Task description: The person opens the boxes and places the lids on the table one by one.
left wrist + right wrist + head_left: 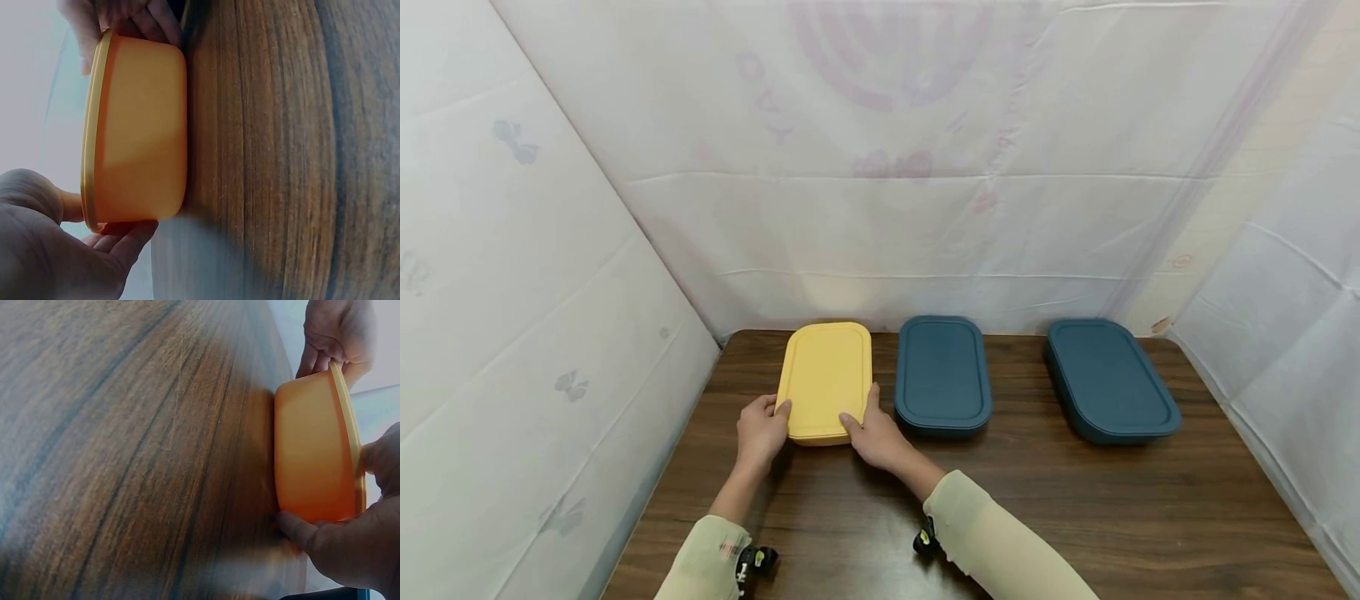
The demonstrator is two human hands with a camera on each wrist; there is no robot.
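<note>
My left hand [762, 432] and right hand [874, 437] seemingly pinch the yellow box's [825, 381] near corners; it runs lengthwise away from me.

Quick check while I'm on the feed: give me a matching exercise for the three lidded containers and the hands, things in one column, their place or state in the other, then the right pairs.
Things:
1. yellow container
2. middle blue container
3. right blue container
4. hands, left and right

Places or states:
A. alone toward the table's right side, untouched
B. gripping the near corners of one container
C. leftmost, held at both near corners
D. just right of the yellow one, untouched

Pairs: 1-C, 2-D, 3-A, 4-B
</note>
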